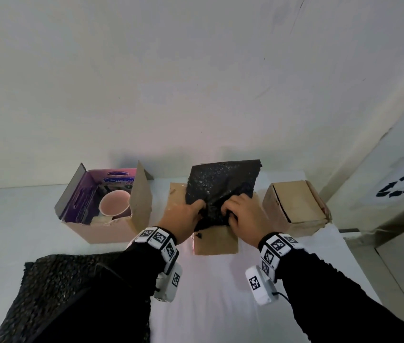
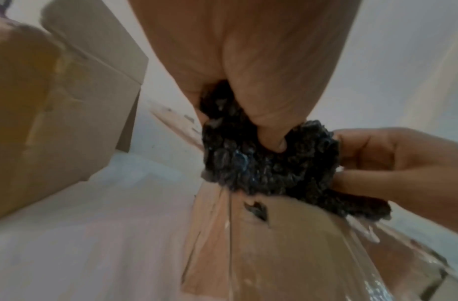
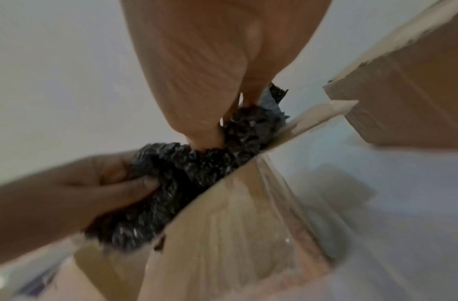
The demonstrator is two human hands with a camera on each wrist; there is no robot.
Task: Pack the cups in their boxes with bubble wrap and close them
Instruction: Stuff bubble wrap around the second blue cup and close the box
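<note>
Head view: pink cup (image 1: 115,203) sits in open left box (image 1: 102,206) beside closed right box (image 1: 295,206).

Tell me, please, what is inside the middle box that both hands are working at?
Black bubble wrap, gripped by the left hand and right hand, fills the middle box. Anything beneath it is hidden.

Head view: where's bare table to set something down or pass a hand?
Free: the table between the forearms, near the middle box, and the left strip beside the open box. Narrow gap between middle box and closed box. Crowded: both hands, left and right, grip bubble wrap at the middle box; a spare sheet covers near-left.
</note>
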